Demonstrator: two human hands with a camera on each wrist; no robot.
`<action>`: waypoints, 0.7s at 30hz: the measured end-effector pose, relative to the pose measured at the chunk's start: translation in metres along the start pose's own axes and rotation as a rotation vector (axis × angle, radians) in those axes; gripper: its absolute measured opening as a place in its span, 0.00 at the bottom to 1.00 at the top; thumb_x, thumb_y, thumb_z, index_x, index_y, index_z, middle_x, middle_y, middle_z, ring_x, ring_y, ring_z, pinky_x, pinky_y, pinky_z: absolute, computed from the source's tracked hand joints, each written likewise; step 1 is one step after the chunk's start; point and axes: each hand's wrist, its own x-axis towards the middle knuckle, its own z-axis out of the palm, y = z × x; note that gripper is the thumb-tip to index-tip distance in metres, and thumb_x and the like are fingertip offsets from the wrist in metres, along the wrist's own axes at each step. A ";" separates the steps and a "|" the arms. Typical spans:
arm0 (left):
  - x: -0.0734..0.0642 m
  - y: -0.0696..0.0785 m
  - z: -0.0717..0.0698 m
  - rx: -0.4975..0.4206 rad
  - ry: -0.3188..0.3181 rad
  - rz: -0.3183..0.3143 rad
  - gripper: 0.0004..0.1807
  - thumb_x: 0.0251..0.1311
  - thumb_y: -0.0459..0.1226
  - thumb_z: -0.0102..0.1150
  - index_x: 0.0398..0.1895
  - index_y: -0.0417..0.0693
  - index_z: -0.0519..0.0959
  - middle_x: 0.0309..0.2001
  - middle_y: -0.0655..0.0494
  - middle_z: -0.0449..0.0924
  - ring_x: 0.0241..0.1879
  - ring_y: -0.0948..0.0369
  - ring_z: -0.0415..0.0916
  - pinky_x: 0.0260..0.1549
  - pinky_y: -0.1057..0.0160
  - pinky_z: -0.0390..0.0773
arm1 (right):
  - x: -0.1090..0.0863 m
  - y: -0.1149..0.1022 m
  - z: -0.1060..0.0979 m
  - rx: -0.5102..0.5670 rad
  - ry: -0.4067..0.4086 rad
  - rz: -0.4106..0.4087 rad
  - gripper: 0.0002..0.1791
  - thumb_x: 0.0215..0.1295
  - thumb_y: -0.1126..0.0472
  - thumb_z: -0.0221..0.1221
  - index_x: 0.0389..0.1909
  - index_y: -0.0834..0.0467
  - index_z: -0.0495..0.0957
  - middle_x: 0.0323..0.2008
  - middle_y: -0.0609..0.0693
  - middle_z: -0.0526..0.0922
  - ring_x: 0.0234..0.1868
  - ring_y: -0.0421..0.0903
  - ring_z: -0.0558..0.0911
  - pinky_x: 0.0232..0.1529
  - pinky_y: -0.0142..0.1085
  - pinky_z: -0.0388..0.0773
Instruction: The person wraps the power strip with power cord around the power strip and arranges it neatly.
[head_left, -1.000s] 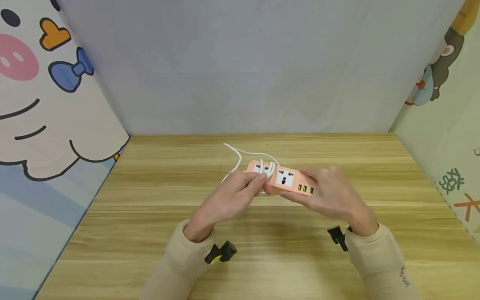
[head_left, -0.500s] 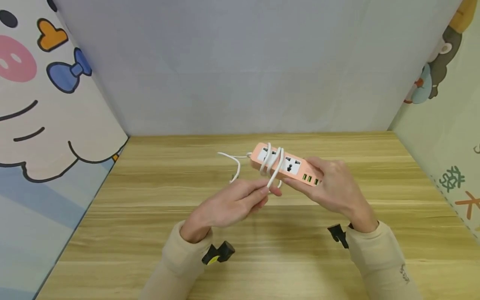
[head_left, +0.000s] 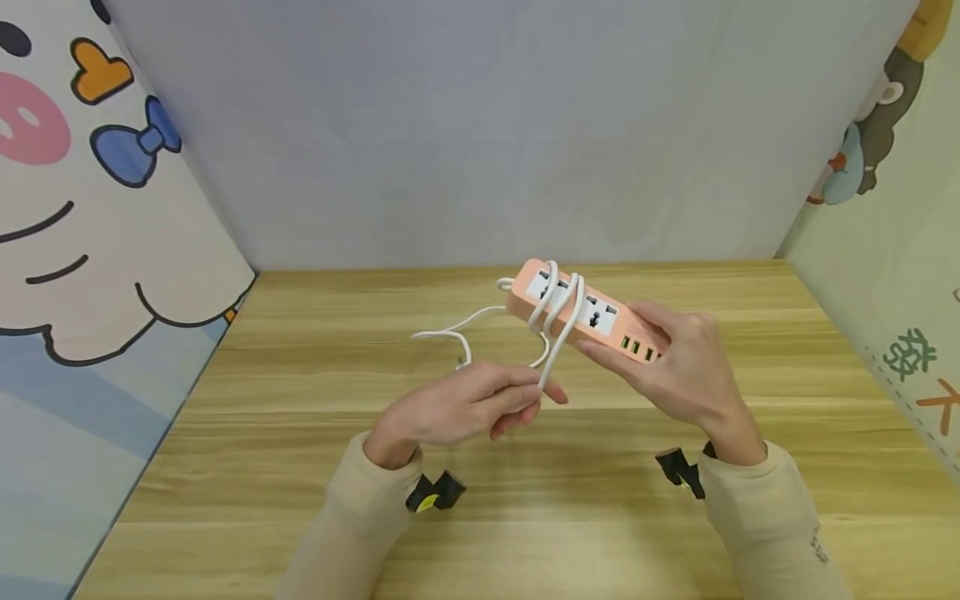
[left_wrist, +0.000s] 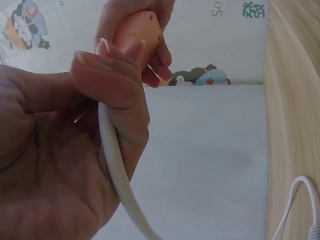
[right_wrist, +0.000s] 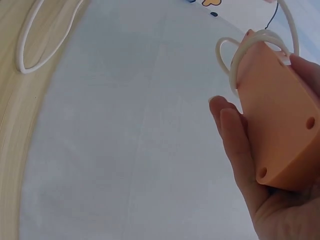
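Observation:
A peach-coloured power strip (head_left: 517,310) with white sockets and green USB ports is held up, tilted, above the table. My right hand (head_left: 686,367) grips its USB end; in the right wrist view the fingers wrap round the strip's underside (right_wrist: 280,110). A white cord (head_left: 564,327) is wound in several turns over the sockets at the far end. Between thumb and fingers my left hand (head_left: 472,404) pinches that cord, drawn taut from the strip. In the left wrist view the pinched cord (left_wrist: 117,165) runs down across the fingers.
Slack cord (head_left: 435,335) lies on the wooden table (head_left: 300,350) beyond the left hand, with part of a plug (head_left: 462,363) showing by the knuckles. A pale cloth wall (head_left: 510,150) stands behind, with printed cartoon panels at both sides.
The right hand has raised the power strip and tilted its far end up. From close against the strip, the left hand has drawn the cord down and away, leaving the wraps in plain view.

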 end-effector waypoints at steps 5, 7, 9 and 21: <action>0.005 -0.007 0.000 0.018 -0.014 0.006 0.17 0.81 0.35 0.37 0.54 0.43 0.79 0.31 0.55 0.74 0.22 0.63 0.68 0.26 0.68 0.74 | -0.001 0.000 0.001 0.025 0.005 0.004 0.21 0.48 0.58 0.78 0.44 0.60 0.87 0.21 0.50 0.83 0.15 0.37 0.71 0.17 0.27 0.65; 0.006 -0.009 -0.001 0.015 -0.029 0.015 0.17 0.81 0.34 0.37 0.50 0.42 0.80 0.31 0.54 0.75 0.23 0.66 0.69 0.27 0.69 0.74 | -0.001 0.000 0.001 0.048 0.002 0.006 0.21 0.48 0.59 0.78 0.44 0.60 0.87 0.22 0.50 0.84 0.16 0.37 0.71 0.18 0.27 0.66; 0.007 -0.013 -0.002 0.016 -0.052 0.031 0.16 0.81 0.33 0.38 0.44 0.42 0.80 0.31 0.54 0.75 0.24 0.67 0.70 0.29 0.69 0.75 | -0.001 -0.001 0.000 0.073 -0.004 0.007 0.21 0.48 0.60 0.78 0.44 0.60 0.86 0.23 0.51 0.85 0.16 0.37 0.72 0.18 0.27 0.66; 0.007 -0.036 -0.008 -0.053 -0.066 -0.075 0.15 0.78 0.38 0.48 0.43 0.40 0.84 0.30 0.52 0.80 0.29 0.66 0.76 0.36 0.62 0.83 | -0.006 -0.009 -0.008 0.203 -0.089 -0.011 0.19 0.48 0.64 0.77 0.43 0.57 0.87 0.27 0.48 0.86 0.17 0.38 0.73 0.19 0.29 0.68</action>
